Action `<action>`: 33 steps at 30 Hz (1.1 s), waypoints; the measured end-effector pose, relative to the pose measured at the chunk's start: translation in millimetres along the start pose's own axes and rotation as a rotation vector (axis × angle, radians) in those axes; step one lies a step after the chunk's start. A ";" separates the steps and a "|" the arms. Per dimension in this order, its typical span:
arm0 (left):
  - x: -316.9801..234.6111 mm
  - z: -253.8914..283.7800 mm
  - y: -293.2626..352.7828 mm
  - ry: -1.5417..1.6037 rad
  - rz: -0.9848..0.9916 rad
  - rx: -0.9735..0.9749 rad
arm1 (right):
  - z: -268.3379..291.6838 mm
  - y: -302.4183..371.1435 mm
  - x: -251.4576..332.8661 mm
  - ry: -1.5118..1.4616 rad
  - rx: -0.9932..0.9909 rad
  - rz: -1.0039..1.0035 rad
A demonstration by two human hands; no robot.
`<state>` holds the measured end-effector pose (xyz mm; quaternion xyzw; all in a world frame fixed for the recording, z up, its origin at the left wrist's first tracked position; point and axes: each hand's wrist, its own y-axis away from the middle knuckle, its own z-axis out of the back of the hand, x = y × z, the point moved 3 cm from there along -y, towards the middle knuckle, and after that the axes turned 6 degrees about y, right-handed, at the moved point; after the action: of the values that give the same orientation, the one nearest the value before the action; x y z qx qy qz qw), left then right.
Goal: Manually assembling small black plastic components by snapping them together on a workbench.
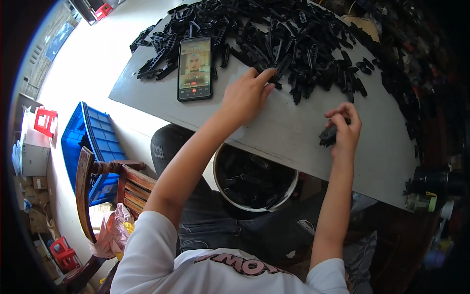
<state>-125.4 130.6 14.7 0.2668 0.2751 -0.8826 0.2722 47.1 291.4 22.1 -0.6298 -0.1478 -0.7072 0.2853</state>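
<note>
Closest in is my white T-shirt (205, 279), dark lettering across the chest, and just beyond it my dark jeans (210, 225), with torn patches. And here, between my legs, tucked by the near edge of the grey table (274, 127), sits a round bucket (217, 180) with a pale rim, a load of black plastic pieces (252, 179) inside!

Up on the right, my right hand (345, 127) curls its fingers round a black plastic part (327, 136), which pokes out on the left side of my grip, over bare tabletop. Over to the left and farther in, my left hand (248, 93) reaches to the near edge of the big pile of black parts (303, 44); thumb and forefinger meet one piece (277, 84) there, but whether they grip it or only touch it, I can't tell.

That pile sprawls over the far side of the table, with stragglers running down its right edge. Left of my left hand lies a phone (195, 68), screen lit, its far end against the pile.

Off to the left, beside the table: a wooden chair (84, 196), a pink plastic bag (115, 230) by its seat, and a blue crate (105, 132) just beyond.
</note>
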 end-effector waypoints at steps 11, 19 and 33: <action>28.0 12.2 22.6 0.229 0.044 0.039 | 63.1 -88.3 -12.2 0.817 -0.290 0.095; 4.0 -12.4 50.1 0.727 0.240 0.160 | 33.4 -102.7 -21.0 1.236 -0.129 0.168; 5.8 0.4 64.8 0.894 0.237 0.178 | -11.8 3.6 20.7 0.636 0.127 0.313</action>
<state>-89.0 83.1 -10.6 0.6726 0.2560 -0.6643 0.2019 38.8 277.4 39.8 -0.3744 0.0030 -0.8049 0.4604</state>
